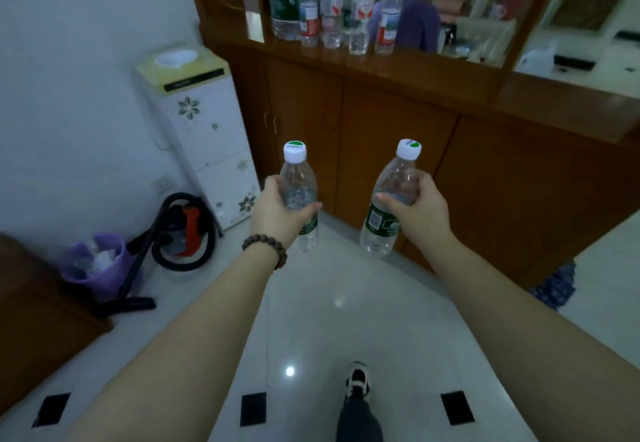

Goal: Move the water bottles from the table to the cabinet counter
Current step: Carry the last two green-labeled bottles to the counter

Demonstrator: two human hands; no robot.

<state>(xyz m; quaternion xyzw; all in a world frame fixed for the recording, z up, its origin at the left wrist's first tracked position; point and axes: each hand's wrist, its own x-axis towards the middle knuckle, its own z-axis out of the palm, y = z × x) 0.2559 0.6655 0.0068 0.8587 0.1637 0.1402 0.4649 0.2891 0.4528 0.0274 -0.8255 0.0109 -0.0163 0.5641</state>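
Note:
My left hand (277,213) grips a clear water bottle (298,178) with a white cap and green label, held upright above the floor. My right hand (419,209) holds a second such bottle (391,196), tilted slightly to the right. Both are held out in front of me, short of the wooden cabinet. The cabinet counter (433,74) runs across the top, with several water bottles (332,9) standing on it in front of a mirror; one large bottle with a green label (284,2) is at their left.
A white water dispenser (204,137) stands left of the cabinet. A red and black vacuum cleaner (180,230) and a purple waste bin (97,261) sit on the floor at left. Dark wooden furniture (34,320) is at far left. My shoe (358,381) is on the white tiled floor.

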